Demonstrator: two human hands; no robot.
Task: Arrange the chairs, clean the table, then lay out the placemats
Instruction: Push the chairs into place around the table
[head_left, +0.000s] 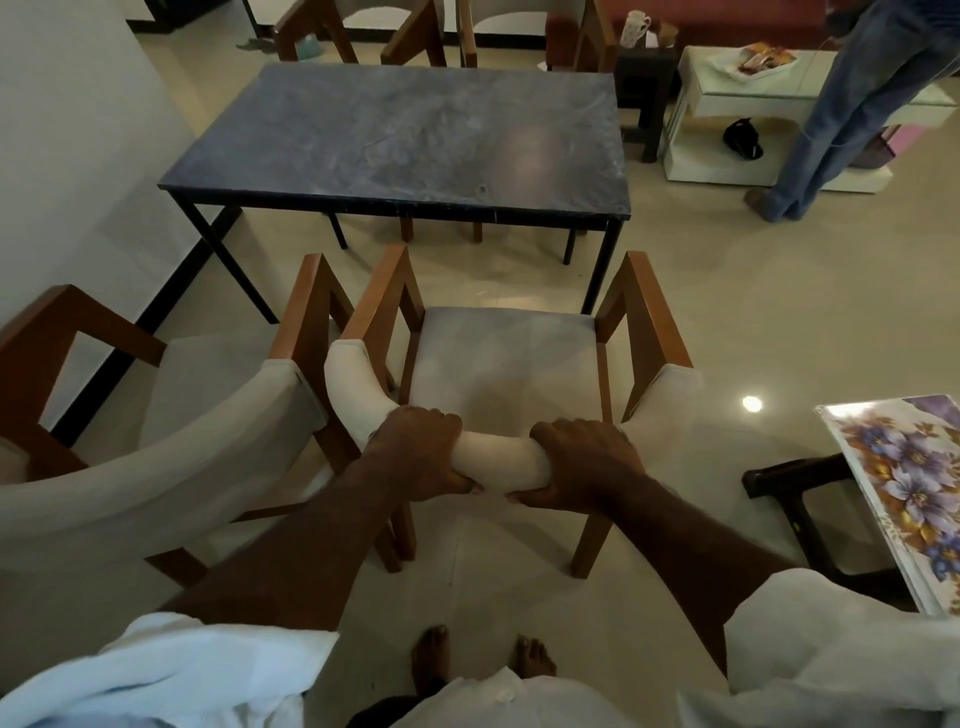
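From the head view I judge we are in the first stage, arranging the chairs. My left hand (418, 449) and right hand (582, 460) both grip the padded top rail of the near chair (498, 358), fingers curled over it and thumbs underneath, the two hands close together at its middle. That chair faces the table (395, 135) but stands apart from it, with bare floor between its seat and the near table edge, so I reckon it has yet to be pushed in. A second chair (156, 415) sits just to its left, angled and also off the table. Two far chairs (358, 31) stand against the table's far edge.

The tabletop is dark, mottled stone with pale smudges and nothing on it; I cannot tell whether it has been wiped. The placemats (904, 483), flower-printed sheets as far as I can judge, lie stacked on a black stand at near right, not laid out.

The held chair has a brown wooden frame with angled armrests, a pale cushioned seat and a curved pale back.
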